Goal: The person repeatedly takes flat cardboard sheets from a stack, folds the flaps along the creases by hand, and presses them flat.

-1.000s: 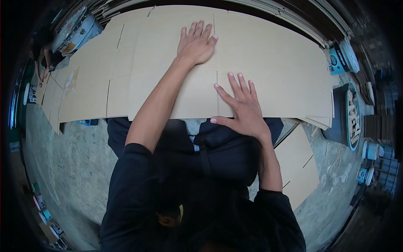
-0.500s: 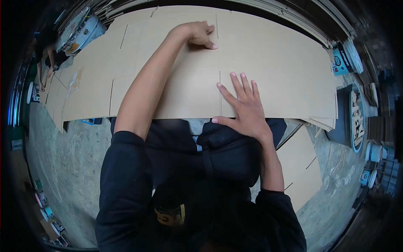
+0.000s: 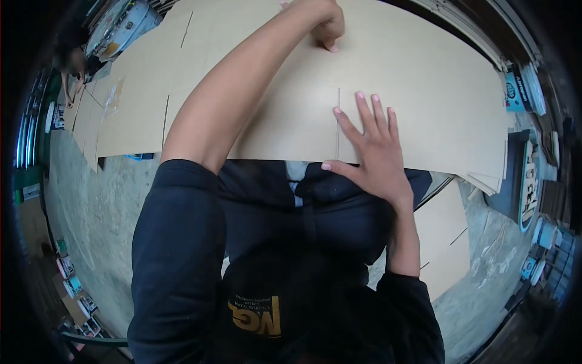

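We see the cardboard sheet (image 3: 436,91) lying over our thighs (image 3: 260,188) | left hand (image 3: 326,23) at its far part, fingers bent, if grasping we cannot tell | right hand (image 3: 381,155) flat on its near edge, fingers spread, gripping nothing | tub (image 3: 507,176) beyond its right end

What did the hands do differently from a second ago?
The left hand, flat on the cardboard before, has bent at the wrist and moved forward and a little right. I see nothing grabbed or let go. The right hand stays spread flat by the near edge.
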The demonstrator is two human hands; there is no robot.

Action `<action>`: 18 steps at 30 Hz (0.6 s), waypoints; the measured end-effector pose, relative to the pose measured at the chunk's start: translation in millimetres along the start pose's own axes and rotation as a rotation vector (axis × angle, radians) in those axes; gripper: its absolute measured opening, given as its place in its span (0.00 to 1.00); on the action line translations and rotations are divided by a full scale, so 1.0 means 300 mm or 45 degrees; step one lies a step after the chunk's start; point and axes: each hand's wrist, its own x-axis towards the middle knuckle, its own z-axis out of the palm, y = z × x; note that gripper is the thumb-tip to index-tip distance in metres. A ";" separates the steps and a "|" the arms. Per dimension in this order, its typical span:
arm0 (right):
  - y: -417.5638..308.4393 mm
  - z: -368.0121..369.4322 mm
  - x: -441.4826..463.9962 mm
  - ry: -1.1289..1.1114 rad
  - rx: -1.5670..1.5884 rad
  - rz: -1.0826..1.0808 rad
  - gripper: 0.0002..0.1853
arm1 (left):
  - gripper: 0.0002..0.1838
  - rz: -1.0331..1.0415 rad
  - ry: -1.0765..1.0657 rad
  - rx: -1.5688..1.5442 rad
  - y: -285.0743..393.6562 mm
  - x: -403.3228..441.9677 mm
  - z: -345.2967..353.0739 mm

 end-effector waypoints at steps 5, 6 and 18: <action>0.000 -0.008 0.000 0.006 0.010 0.002 0.49 | 0.40 0.210 -0.587 -0.365 -0.116 0.093 -0.028; -0.001 -0.009 0.001 0.010 0.011 0.002 0.49 | 0.37 0.167 -0.563 -0.348 -0.112 0.102 -0.025; -0.002 0.007 0.003 0.004 0.011 0.032 0.49 | 0.46 0.056 -0.731 -0.341 -0.095 0.110 -0.057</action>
